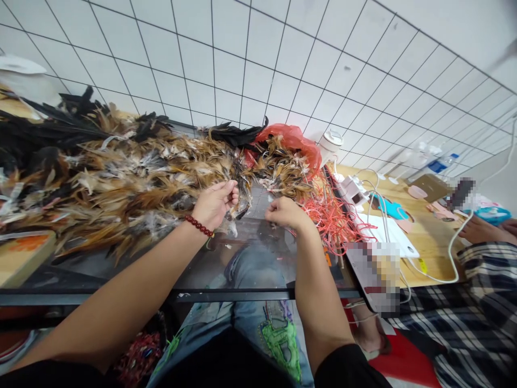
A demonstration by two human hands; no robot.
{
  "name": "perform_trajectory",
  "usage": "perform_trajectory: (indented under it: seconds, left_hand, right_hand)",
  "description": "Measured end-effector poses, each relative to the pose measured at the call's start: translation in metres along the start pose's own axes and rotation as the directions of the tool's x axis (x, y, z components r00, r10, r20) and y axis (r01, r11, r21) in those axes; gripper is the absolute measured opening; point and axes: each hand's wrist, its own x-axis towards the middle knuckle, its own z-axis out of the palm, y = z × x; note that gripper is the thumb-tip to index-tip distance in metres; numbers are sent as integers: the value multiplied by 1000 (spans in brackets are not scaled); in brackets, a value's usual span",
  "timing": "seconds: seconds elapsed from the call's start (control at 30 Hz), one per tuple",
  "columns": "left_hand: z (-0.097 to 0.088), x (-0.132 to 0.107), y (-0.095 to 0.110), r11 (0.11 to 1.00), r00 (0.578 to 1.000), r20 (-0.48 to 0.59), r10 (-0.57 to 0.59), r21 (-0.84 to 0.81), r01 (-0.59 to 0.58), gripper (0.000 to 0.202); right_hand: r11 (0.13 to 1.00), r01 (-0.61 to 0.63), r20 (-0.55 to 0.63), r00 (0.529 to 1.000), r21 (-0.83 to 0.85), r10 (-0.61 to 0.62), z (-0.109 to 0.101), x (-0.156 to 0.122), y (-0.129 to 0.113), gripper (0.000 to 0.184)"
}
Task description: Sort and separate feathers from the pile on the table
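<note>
A big heap of brown, black and white feathers (121,172) lies along the back of a glass table (121,269). My left hand (216,203), with a red bead bracelet at the wrist, is closed on a small bunch of feathers at the heap's edge. My right hand (285,212) is closed in a pinch just right of it, knuckles up, over the glass; what it holds is hidden. A tangle of red rubber bands (333,218) lies right beside my right hand.
A red plastic bag (297,140) holds more feathers behind the heap. To the right is a wooden table (430,237) with white cables, a white jar (331,144) and boxes. Another person in plaid rests a hand (482,230) there. A white tiled wall stands behind.
</note>
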Motion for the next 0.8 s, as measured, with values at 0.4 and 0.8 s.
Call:
perform_trajectory:
  seconds: [0.4, 0.8]
  left_hand:
    - [6, -8, -2, 942, 935, 128, -331, 101, 320, 7]
    - [3, -6, -1, 947, 915, 245, -319, 101, 303, 15]
  right_hand:
    - [562, 285, -306, 950, 777, -59, 18, 13, -21, 28]
    - [577, 264, -261, 961, 773, -90, 20, 14, -17, 26]
